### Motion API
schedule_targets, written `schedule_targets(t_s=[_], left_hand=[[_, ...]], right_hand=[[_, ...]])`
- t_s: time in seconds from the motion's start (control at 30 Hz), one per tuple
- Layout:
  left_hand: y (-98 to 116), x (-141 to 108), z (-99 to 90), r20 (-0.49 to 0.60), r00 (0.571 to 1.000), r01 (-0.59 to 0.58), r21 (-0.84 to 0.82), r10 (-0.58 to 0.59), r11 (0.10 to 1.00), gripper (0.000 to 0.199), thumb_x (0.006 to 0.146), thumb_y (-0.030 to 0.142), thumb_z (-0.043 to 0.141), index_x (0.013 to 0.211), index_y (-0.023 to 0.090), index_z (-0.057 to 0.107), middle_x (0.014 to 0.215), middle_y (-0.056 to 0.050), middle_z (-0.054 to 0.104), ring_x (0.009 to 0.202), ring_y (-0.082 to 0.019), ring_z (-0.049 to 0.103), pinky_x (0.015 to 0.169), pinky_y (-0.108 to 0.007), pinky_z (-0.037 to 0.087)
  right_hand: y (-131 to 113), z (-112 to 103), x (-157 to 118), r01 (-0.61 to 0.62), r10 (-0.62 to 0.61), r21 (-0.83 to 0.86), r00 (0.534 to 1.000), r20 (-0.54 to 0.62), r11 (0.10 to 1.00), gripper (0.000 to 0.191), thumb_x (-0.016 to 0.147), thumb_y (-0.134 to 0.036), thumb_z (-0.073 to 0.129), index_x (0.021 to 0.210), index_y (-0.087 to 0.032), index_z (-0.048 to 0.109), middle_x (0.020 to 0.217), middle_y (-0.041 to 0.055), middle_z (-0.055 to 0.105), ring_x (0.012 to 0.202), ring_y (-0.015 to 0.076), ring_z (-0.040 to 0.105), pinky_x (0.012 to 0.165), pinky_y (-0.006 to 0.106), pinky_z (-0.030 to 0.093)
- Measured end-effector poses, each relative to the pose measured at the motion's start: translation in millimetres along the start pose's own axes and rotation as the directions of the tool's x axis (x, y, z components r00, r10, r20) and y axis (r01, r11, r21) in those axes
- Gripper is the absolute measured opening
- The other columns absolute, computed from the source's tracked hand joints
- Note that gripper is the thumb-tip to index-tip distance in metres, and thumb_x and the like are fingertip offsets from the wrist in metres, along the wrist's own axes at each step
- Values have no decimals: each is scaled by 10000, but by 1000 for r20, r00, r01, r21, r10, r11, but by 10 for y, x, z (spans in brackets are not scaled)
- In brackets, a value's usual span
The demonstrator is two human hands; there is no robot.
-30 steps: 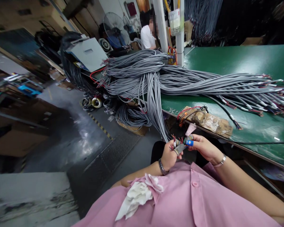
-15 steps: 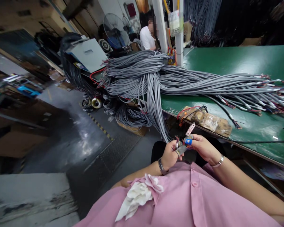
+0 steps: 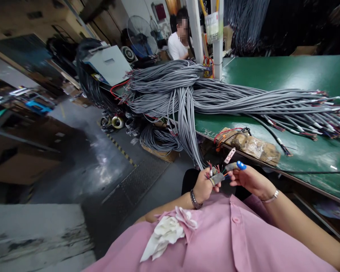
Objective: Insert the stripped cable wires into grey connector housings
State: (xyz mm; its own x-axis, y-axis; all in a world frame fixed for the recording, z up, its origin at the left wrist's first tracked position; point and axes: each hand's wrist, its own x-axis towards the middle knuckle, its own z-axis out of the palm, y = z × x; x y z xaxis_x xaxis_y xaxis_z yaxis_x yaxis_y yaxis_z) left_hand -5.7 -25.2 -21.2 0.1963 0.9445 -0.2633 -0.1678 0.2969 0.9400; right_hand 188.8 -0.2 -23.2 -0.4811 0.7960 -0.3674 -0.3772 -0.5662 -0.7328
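My left hand point(image 3: 203, 186), with a dark bracelet, is closed on a grey cable end whose thin coloured wires point(image 3: 222, 174) fan out to the right. Gray wrapping covers its thumb and a fingertip. My right hand point(image 3: 251, 179), with a silver watch or bracelet, is just right of the wires. A blue cover sits on its thumb and a grey one on its index finger; the fingers are apart, with nothing clearly held. Long grey cables point(image 3: 184, 121) hang from the bench down to my left hand. A small pink-white tag point(image 3: 230, 155) is above the hands.
A green bench point(image 3: 289, 71) carries a large heap of grey cables point(image 3: 232, 99). A tape-wrapped block point(image 3: 253, 146) with red and black leads lies at its front edge. Coiled cables point(image 3: 160, 139) sit in a box below. A person in white point(image 3: 176, 46) sits beyond the bench.
My right hand has moved right, away from the wires, and its fingers have spread. My left hand keeps its hold on the cable end. The view has shifted slightly.
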Motion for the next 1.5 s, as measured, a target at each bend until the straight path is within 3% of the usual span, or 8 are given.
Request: schedule_targets(t_s=[0.07, 0.23, 0.43, 0.63, 0.87, 1.1, 1.27, 1.5], left_hand=[[1, 5, 12, 3, 1000, 1, 8, -1, 1000, 346, 689, 443, 725, 701, 147, 546, 524, 21, 565, 362, -69, 468, 364, -187, 380], [32, 3, 32, 89, 996, 20, 99, -29, 995, 310, 674, 398, 734, 694, 143, 559, 545, 7, 588, 384, -77, 503, 383, -183, 396], [26, 10, 7, 155, 984, 58, 184, -87, 981, 281, 686, 372, 713, 657, 141, 555, 525, 2, 585, 378, -84, 514, 386, -186, 399], [53, 6, 13, 102, 993, 54, 109, -65, 993, 357, 684, 458, 713, 656, 140, 554, 520, 0, 580, 378, -86, 513, 388, -187, 381], [23, 36, 39, 81, 995, 56, 49, -59, 997, 339, 685, 429, 725, 648, 133, 563, 502, 3, 580, 365, -78, 504, 375, -178, 361], [74, 23, 47, -51, 999, -14, -54, 11, 998, 344, 686, 409, 724, 587, 126, 557, 477, 6, 566, 337, -74, 481, 356, -191, 329], [124, 47, 104, -96, 993, -74, -116, 63, 991, 317, 707, 402, 710, 631, 136, 556, 502, 16, 578, 348, -71, 490, 349, -185, 306], [140, 129, 181, -81, 995, -70, -139, 59, 988, 311, 730, 396, 699, 657, 138, 541, 503, 19, 570, 350, -68, 485, 346, -178, 286]], right_hand=[[-9, 81, -58, 14, -11, -104, 999, 34, 995, 323, 744, -481, 703, 867, -185, 665, 817, 42, 622, 678, 137, 548, 633, 288, 490], [15, 281, -34, 210, -249, -388, 967, -51, 897, 222, 732, -381, 736, 734, -181, 641, 672, -2, 601, 594, 114, 499, 566, 241, 416], [79, 297, 38, 270, -297, -451, 955, 12, 851, 204, 740, -378, 722, 760, -187, 654, 724, 10, 656, 655, 151, 563, 662, 292, 442], [141, 217, 36, 189, -250, -357, 959, -135, 915, 227, 772, -412, 685, 785, -188, 645, 722, 3, 625, 632, 129, 526, 605, 264, 403], [107, 296, 29, 209, -272, -383, 955, -119, 900, 223, 722, -372, 744, 765, -173, 655, 701, 1, 622, 622, 118, 506, 581, 254, 373], [97, 132, 156, 247, -236, 4, 928, -287, 969, 235, 741, -387, 729, 709, -193, 600, 619, -40, 532, 538, 82, 448, 562, 221, 413], [-67, 146, 240, 98, -84, 134, 991, -107, 986, 500, 809, -664, 501, 880, -196, 662, 797, 37, 624, 618, 123, 538, 566, 247, 473], [-131, 215, 281, 206, -200, 91, 977, -73, 974, 304, 835, -483, 603, 806, -185, 657, 747, 11, 617, 647, 117, 550, 599, 237, 461]])
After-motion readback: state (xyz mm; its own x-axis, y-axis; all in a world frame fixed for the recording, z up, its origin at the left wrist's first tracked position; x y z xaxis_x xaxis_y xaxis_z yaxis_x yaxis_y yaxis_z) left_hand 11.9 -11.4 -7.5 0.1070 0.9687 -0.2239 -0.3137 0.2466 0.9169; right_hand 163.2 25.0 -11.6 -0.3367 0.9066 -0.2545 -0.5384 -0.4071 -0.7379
